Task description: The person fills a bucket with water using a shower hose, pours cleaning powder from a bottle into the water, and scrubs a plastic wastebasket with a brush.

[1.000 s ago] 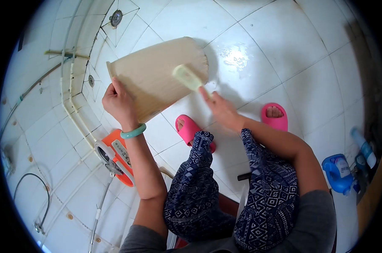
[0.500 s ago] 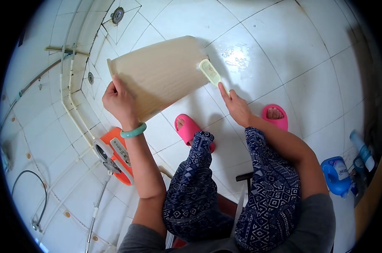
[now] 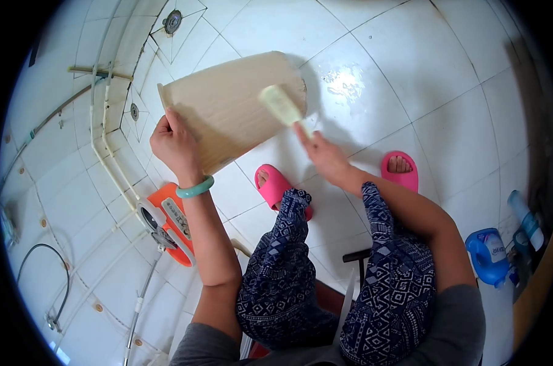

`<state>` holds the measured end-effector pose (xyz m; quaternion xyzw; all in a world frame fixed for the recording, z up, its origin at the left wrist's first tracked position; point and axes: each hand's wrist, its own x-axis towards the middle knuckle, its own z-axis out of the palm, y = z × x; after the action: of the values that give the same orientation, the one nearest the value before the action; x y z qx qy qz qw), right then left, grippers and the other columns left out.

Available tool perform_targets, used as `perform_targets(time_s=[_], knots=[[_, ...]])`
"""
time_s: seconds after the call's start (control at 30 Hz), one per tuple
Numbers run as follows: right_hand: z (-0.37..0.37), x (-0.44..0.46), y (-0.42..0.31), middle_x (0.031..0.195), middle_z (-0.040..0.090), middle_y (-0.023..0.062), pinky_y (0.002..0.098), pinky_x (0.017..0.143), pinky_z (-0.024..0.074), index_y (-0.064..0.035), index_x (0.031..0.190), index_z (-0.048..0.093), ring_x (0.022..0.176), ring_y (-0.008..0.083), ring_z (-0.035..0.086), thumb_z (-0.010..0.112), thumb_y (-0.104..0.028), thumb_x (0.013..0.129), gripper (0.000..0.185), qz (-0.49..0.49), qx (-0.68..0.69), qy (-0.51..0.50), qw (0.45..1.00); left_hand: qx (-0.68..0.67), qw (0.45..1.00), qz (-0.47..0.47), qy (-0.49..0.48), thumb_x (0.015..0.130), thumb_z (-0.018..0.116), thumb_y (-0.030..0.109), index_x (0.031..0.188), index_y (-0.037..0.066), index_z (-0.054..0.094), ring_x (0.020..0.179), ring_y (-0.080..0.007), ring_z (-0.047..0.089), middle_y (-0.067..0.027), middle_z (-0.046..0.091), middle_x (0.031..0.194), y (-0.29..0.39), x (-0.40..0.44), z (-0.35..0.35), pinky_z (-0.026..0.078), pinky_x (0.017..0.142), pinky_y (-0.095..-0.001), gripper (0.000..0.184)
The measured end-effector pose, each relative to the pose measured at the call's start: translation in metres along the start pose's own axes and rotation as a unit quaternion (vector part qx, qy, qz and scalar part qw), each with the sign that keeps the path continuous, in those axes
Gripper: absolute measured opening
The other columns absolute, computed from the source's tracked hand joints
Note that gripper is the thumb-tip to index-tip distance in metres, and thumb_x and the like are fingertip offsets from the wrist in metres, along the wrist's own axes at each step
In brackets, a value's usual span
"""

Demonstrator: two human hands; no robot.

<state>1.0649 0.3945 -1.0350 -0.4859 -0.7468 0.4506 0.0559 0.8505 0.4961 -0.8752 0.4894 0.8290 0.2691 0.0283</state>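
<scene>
A beige bin (image 3: 227, 100) lies tilted on its side above the floor tiles, its rim toward the left and its base toward the right. My left hand (image 3: 177, 143), with a green bangle on the wrist, is closed on the bin's rim. A pale green scrub brush (image 3: 281, 105) is in my right hand (image 3: 326, 157), fingers wrapped round its handle. The brush head lies over the bin's side near the base end, slightly blurred. Its bristles are hidden, so I cannot tell whether they touch the bin.
Pink slippers (image 3: 400, 171) are on my feet below the bin. White tiles (image 3: 374, 91) look wet at the upper right. An orange item (image 3: 166, 198) and a shower hose stand at the left wall. A blue bottle (image 3: 489, 256) sits at the right, and a floor drain (image 3: 173, 22) at the top.
The scrub brush has moved left along the bin's side, away from the base edge, with my right hand following. My left hand still holds the rim; the bin has barely shifted.
</scene>
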Motion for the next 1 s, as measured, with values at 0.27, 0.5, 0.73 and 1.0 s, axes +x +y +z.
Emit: perform_targets(time_s=[0.27,0.5,0.73,1.0], knots=[[0.012,-0.004,0.048,0.091,0.047,0.0172,0.0412,0.058,0.0495,-0.0150,0.148,0.009,0.064,0.0328,0.055,0.047,0.003,0.079,0.081,-0.003,0.008,0.062,0.998,-0.002,1.000,-0.005,-0.001,0.093,0.051,0.026,0.062,-0.005,0.053,0.049,-0.0092,0.030,-0.0011,0.038,0.048,-0.002,0.000,0.001,0.029,0.045,-0.0287,0.043],[-0.017,0.009,-0.030,0.087,0.048,0.0168,0.0434,0.058,0.0484,-0.0172,0.148,0.006,0.063,0.0342,0.055,0.048,0.002,0.080,0.082,-0.151,0.072,0.069,0.984,-0.013,1.000,0.006,-0.002,0.092,0.053,0.026,0.064,-0.005,0.054,0.048,-0.0099,0.030,-0.0017,0.039,0.047,0.005,-0.003,0.004,0.030,0.045,-0.0291,0.042],[-0.004,0.011,-0.006,0.095,0.051,0.0256,0.0462,0.064,0.0509,-0.0183,0.148,0.000,0.069,0.0375,0.059,0.048,-0.003,0.082,0.083,-0.010,0.190,0.092,0.977,-0.006,1.000,0.020,-0.009,0.093,0.052,0.025,0.070,-0.008,0.060,0.050,-0.0061,0.032,0.0015,0.042,0.049,0.012,-0.007,0.003,0.029,0.045,-0.0264,0.041],[-0.006,0.024,-0.016,0.088,0.051,0.0210,0.0448,0.059,0.0504,-0.0145,0.148,-0.002,0.061,0.0370,0.057,0.050,-0.004,0.081,0.084,0.014,0.108,0.121,0.987,-0.006,1.000,-0.010,0.005,0.093,0.051,0.024,0.061,-0.005,0.051,0.049,-0.0097,0.028,-0.0013,0.036,0.047,-0.002,-0.002,-0.001,0.028,0.045,-0.0294,0.043]])
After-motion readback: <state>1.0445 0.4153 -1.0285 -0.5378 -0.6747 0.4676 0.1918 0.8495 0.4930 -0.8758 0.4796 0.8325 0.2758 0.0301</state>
